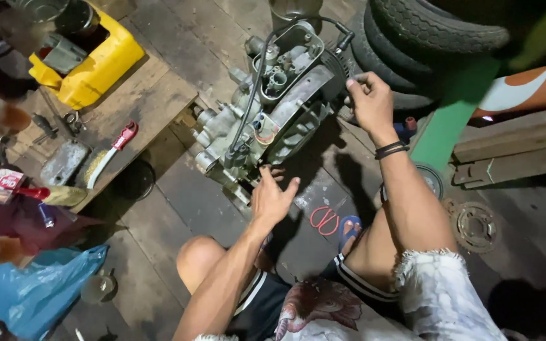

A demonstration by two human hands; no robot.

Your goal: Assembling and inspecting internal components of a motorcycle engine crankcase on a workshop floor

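Observation:
A grey metal engine block with an open top cover and a black cable lies tilted on the dark wooden floor. My left hand rests flat against its near lower edge, fingers spread. My right hand grips the engine's far right side, near a black rubber cap at the cable's end. My bare knees are bent below the engine.
Stacked tyres stand at the top right beside a green post. A yellow container, a red-handled brush and small tools lie on a wooden board at the left. A blue plastic bag sits at the lower left. A sprocket lies at the right.

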